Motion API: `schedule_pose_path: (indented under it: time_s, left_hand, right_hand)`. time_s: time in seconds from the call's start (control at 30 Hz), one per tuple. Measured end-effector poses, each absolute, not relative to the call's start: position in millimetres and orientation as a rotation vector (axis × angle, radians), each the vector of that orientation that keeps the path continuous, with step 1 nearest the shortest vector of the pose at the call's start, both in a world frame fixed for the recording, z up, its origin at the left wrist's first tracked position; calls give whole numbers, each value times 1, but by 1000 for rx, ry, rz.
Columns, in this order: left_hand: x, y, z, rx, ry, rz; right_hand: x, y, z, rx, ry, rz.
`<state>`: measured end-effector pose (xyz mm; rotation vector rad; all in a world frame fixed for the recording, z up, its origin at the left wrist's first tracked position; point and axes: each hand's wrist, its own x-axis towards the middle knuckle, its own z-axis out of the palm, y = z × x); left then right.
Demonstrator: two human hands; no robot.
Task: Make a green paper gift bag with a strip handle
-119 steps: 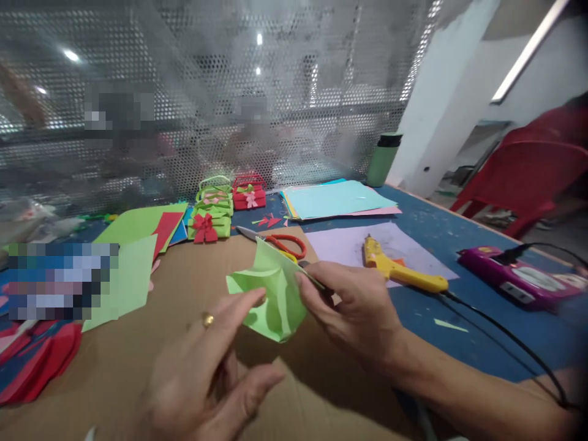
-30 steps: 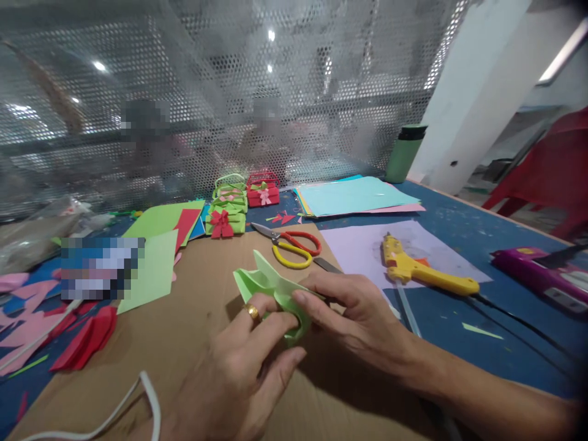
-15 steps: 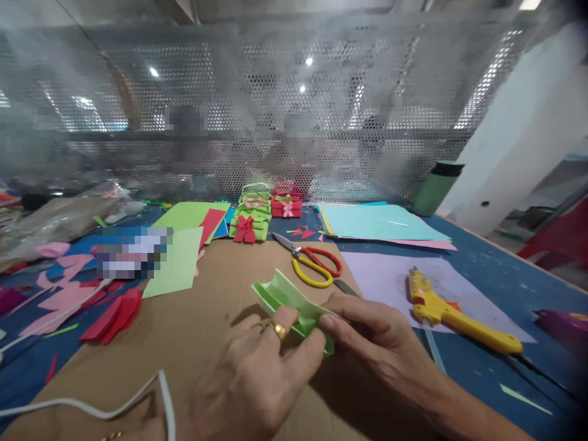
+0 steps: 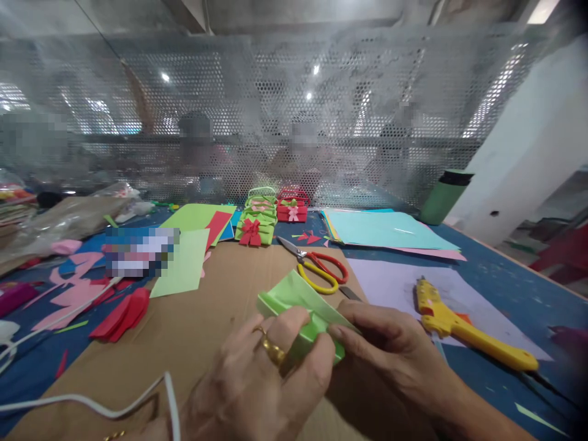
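Note:
A folded piece of light green paper (image 4: pixel 294 294) is held between my two hands above the brown cardboard. My left hand (image 4: pixel 271 367), with gold rings on a finger, has its fingertips inside the fold and pinches one green wall. At the paper's right end, my right hand (image 4: pixel 390 343) grips the edge between thumb and fingers. Just beyond the paper lie scissors (image 4: pixel 316 269) with one red and one yellow handle. The lower inside of the fold is partly hidden by my left fingers.
On the right, a yellow glue gun (image 4: pixel 463 327) rests on a lilac sheet (image 4: pixel 381 288). Small green paper bags (image 4: pixel 257 223) and a red one (image 4: pixel 293 211) stand at the back. A white cable (image 4: pixel 92 404) crosses the cardboard (image 4: pixel 220 306). Red paper pieces (image 4: pixel 122 315) lie left.
The view has shifted slightly, so everything sits a little further right. The green paper's back panel shows more broadly now, and my left fingers have closed in deeper on the fold.

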<state>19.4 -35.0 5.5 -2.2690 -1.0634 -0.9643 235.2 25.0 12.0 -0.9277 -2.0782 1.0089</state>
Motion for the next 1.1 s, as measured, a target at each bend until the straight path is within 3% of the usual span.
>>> schedule_pose_path:
  time_s: [0.2, 0.43, 0.77, 1.1]
  left_hand:
    - [-23, -15, 42, -2126, -1454, -1545]
    - [-37, -1, 43, -3221, -2313, -1271]
    - [-46, -8, 52, -3293, -2108, -937]
    - [-46, -16, 56, -3418, -2531, -1062]
  right_hand:
    - [241, 25, 18, -864, -2181, 828]
    - [240, 26, 23, -747, -2317, 807]
    - [239, 29, 25, -676, -2292, 789]
    - [238, 32, 26, -680, -2207, 745]
